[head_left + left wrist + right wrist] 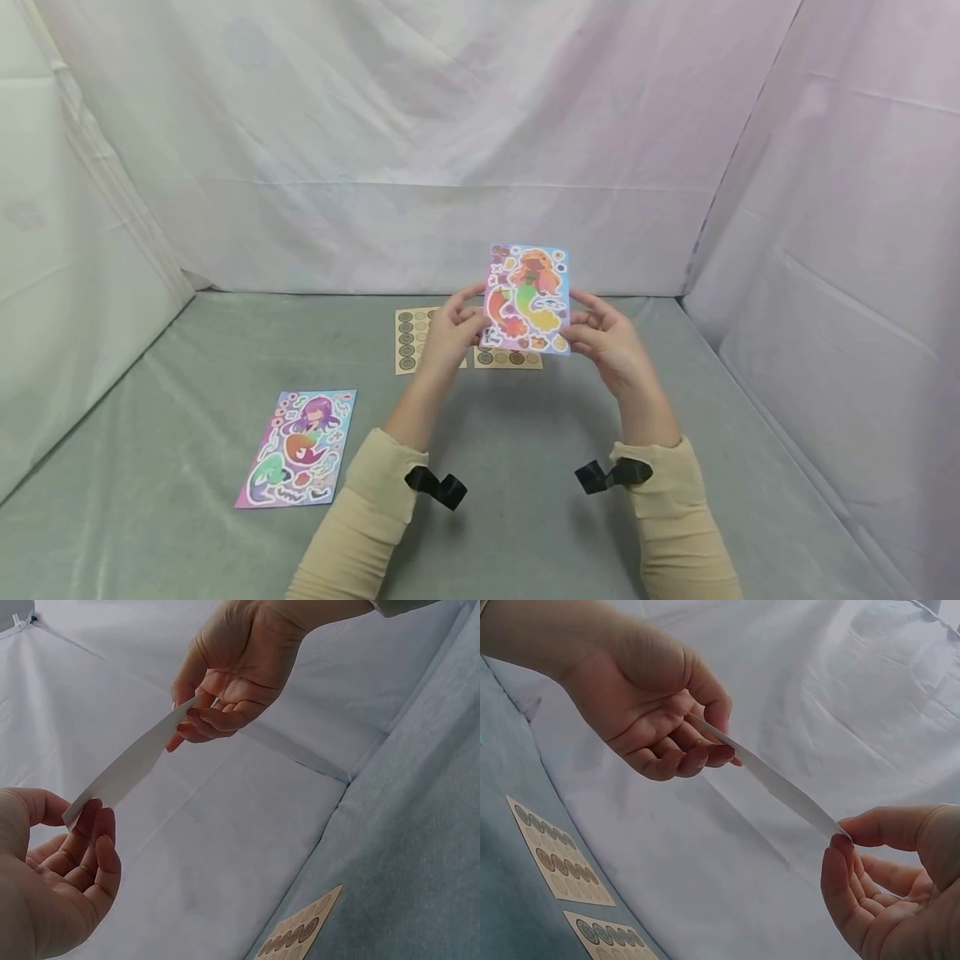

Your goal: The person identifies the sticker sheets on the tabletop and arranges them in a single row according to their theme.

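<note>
A mermaid sticker sheet is held up off the table between both hands, its printed side showing in the head view. My left hand pinches its left edge between thumb and fingers. On the opposite edge my right hand pinches it the same way. Both wrist views show the white back of the sheet, slightly bowed, with the left hand and right hand at its two ends. Behind and below it lie two tan sheets of round stickers, partly covered in the head view.
A second mermaid sticker sheet, with a purple-haired figure, lies flat on the grey table left of my left forearm. White cloth hangs behind the table and at both sides. Black straps circle both sleeves.
</note>
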A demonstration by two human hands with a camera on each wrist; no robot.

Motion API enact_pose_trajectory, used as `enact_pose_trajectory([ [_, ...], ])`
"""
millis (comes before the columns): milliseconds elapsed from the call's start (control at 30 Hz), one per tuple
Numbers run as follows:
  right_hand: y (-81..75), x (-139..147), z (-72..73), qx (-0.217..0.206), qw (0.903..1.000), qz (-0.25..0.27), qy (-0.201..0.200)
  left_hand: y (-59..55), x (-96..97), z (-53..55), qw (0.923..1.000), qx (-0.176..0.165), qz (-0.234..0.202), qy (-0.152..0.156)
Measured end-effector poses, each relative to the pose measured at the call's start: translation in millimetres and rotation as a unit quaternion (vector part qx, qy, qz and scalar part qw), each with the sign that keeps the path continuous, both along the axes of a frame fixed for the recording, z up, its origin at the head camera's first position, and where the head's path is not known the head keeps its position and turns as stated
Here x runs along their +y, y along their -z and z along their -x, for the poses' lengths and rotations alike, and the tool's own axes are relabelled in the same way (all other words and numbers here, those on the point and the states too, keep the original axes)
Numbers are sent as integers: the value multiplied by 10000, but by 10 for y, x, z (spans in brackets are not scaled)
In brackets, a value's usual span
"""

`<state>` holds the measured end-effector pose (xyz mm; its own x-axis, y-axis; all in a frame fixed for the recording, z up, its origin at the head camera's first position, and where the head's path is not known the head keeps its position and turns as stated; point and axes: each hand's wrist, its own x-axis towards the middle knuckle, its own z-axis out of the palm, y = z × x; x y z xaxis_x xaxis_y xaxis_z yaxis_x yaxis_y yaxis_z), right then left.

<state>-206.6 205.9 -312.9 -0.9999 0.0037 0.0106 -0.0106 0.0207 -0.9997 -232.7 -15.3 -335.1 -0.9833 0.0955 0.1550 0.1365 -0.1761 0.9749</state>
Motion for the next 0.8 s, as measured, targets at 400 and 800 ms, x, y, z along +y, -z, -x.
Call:
enact_pose_trajectory([
  [400, 41, -104, -6, 152, 9990, -255, -333, 5, -162, -69, 9998, -51, -165, 43],
  [800, 44, -242, -52, 140, 9981, -316, -517, 1, -362, -173, 9995, 136, 14, 273],
])
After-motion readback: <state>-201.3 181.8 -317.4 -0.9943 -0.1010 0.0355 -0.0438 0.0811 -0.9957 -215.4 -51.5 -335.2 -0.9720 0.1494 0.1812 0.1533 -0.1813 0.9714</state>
